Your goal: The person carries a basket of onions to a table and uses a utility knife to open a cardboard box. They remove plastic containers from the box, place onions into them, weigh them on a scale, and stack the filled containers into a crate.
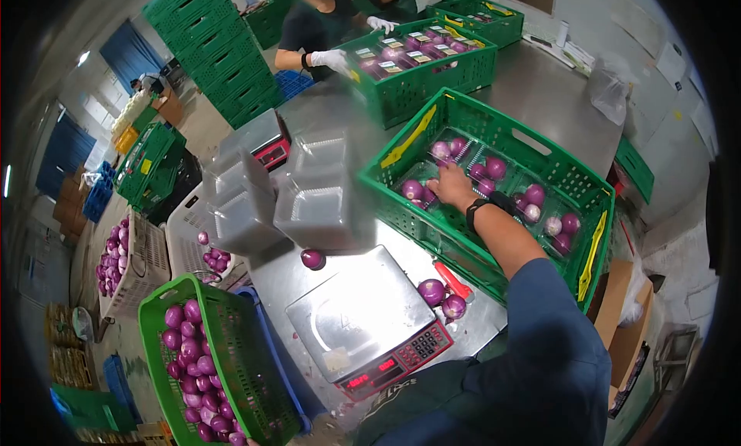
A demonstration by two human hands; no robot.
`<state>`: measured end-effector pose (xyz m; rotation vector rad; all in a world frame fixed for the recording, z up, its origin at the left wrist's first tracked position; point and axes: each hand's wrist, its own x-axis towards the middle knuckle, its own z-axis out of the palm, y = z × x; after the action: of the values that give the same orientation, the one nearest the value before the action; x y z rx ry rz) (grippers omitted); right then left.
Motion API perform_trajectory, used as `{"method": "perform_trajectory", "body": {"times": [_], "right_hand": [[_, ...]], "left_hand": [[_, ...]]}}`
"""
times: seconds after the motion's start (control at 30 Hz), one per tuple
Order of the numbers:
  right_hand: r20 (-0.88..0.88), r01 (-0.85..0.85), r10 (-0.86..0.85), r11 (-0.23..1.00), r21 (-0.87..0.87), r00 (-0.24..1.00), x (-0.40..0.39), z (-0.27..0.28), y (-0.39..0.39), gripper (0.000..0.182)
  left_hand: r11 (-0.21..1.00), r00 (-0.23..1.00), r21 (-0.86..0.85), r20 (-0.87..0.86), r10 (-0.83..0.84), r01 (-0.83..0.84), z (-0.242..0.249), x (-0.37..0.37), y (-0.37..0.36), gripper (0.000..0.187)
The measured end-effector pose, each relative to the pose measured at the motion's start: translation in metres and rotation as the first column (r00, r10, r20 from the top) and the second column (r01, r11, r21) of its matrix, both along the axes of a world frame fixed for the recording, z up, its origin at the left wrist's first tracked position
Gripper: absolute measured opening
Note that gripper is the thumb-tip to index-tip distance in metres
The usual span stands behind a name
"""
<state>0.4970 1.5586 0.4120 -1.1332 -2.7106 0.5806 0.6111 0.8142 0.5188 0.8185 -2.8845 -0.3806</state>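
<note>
My right hand point(454, 187), with a dark band on its wrist, reaches into a green crate point(494, 275). Its fingers are bent over the edge of a clear plastic box of red onions point(414, 190) in the crate's near left corner. Several more such boxes, each with red onions point(495, 167), lie beside it in the crate. At the bottom edge of the view, by the light green basket point(266, 369) of red onions, only a sliver of what looks like my left hand point(252, 442) shows; its fingers are hidden.
A scale point(363, 311) with a red display stands on the metal table, with onions point(431, 292) and a red-handled tool point(452, 279) beside it. Stacked clear trays point(312, 207) stand behind. Across the table, a gloved person point(328, 29) holds another green crate point(432, 87).
</note>
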Motion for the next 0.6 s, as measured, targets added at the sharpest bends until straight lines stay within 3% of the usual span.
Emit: {"method": "perform_trajectory", "body": {"times": [0.07,0.1,0.2,0.3,0.33,0.37,0.4,0.43,0.47,0.57,0.6], "right_hand": [[-0.089,-0.001,0.018,0.984,0.18,0.996,-0.009,0.011,-0.008,0.052],[-0.246,-0.019,0.071,0.978,0.208,0.967,-0.017,0.012,-0.006,0.045],[-0.409,-0.163,0.22,0.972,0.171,0.886,-0.027,0.077,-0.039,0.041],[-0.479,-0.322,0.405,0.914,0.248,0.779,-0.039,0.114,-0.094,0.037],[-0.474,-0.367,0.457,0.889,0.275,0.753,-0.046,0.12,-0.113,0.036],[-0.467,-0.423,0.517,0.856,0.299,0.717,-0.053,0.123,-0.131,0.036],[-0.461,-0.489,0.586,0.811,0.322,0.667,-0.065,0.12,-0.152,0.035],[-0.447,-0.527,0.615,0.788,0.319,0.65,-0.079,0.111,-0.168,0.037],[-0.434,-0.569,0.65,0.759,0.317,0.624,-0.093,0.1,-0.181,0.038],[-0.218,-0.706,0.767,0.641,0.302,0.604,-0.128,0.066,-0.209,0.04],[-0.032,-0.754,0.773,0.626,0.199,0.633,-0.135,0.069,-0.218,0.037]], "left_hand": [[0.996,0.998,-0.065,-0.012,-0.06,0.059,0.0,-0.001,-0.002,0.064],[0.993,0.998,-0.102,0.02,-0.054,0.056,0.001,-0.002,-0.002,0.064],[0.982,0.995,-0.178,0.088,-0.041,0.056,0.007,-0.006,0.002,0.063],[0.982,0.995,-0.186,0.103,-0.003,0.022,0.025,-0.006,0.022,0.062],[0.992,0.993,-0.125,0.113,-0.013,0.028,0.023,-0.008,0.017,0.063],[0.981,0.99,-0.158,-0.066,-0.121,0.11,-0.011,-0.017,-0.008,0.036],[0.99,0.992,-0.094,-0.071,-0.108,0.101,-0.039,-0.011,-0.041,0.035],[0.989,0.981,-0.077,-0.142,-0.134,0.124,-0.04,-0.01,-0.04,0.047],[0.986,0.979,-0.075,-0.129,-0.16,0.151,-0.034,-0.011,-0.038,0.041],[0.983,0.969,0.008,-0.168,-0.181,0.185,-0.041,-0.009,-0.056,0.04],[0.971,0.974,0.116,-0.122,-0.193,0.207,-0.015,-0.013,-0.049,0.04]]}}
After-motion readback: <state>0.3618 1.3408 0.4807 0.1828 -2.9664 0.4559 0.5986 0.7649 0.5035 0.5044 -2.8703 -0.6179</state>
